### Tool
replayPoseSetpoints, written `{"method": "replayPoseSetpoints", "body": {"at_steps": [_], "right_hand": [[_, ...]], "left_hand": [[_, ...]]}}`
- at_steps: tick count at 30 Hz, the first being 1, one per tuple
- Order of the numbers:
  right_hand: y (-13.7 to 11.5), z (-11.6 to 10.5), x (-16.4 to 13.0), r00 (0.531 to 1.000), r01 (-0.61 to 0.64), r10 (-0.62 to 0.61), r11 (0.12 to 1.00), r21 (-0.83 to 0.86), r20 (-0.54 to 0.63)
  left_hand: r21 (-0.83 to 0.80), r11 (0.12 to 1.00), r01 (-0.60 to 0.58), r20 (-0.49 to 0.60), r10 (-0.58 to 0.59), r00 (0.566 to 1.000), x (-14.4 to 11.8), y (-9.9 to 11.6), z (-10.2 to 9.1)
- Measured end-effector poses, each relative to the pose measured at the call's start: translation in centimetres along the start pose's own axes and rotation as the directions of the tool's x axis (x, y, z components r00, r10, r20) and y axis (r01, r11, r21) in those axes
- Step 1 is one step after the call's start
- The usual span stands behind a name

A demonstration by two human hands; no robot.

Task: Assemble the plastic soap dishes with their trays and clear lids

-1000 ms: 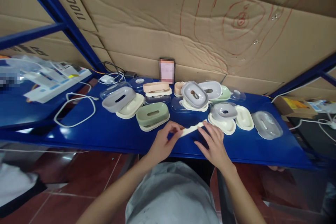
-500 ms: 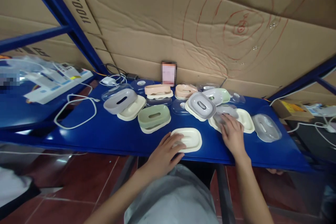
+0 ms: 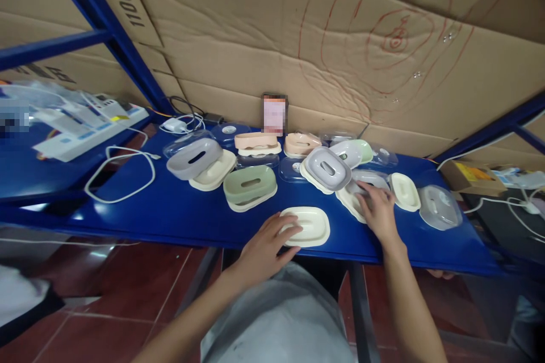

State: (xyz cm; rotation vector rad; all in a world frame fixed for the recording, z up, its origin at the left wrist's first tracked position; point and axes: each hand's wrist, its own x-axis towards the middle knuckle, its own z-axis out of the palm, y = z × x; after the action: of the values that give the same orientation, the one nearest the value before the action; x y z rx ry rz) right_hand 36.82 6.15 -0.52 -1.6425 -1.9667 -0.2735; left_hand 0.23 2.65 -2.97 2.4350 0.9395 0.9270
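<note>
Nearby, cream tray (image 3: 309, 227) at shelf edge (image 3: 179, 238)

Blue metal shelf (image 3: 179, 212) against cardboard backing. Cream tray (image 3: 309, 226) near the front edge; behind it, a green dish on a cream base (image 3: 249, 186), grey lids (image 3: 327, 168) on cream trays, peach dishes (image 3: 255, 142), clear covers (image 3: 440, 207). At the left end, a looped white cable (image 3: 121, 173) and a charger (image 3: 172, 125).

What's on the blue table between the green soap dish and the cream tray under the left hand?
Nothing. In the head view, only bare blue table shows between the green soap dish and the cream tray that the left hand rests on.
</note>
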Motion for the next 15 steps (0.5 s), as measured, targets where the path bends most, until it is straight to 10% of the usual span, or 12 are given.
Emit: {"method": "replayPoseSetpoints", "body": {"at_steps": [11,15], "right_hand": [[-5.4,0.5,4.7,0.957,0.281,-0.285,0.958,0.065,0.056],[-7.1,-0.9,3.0,0.995,-0.016,0.07,0.837,0.547,-0.077]], "left_hand": [[-0.015,0.998,0.063,0.025,-0.063,0.998,-0.1,0.1,-0.4],[-0.076,0.989,0.126,-0.034,-0.129,0.991,-0.5,-0.1,-0.6]]}}
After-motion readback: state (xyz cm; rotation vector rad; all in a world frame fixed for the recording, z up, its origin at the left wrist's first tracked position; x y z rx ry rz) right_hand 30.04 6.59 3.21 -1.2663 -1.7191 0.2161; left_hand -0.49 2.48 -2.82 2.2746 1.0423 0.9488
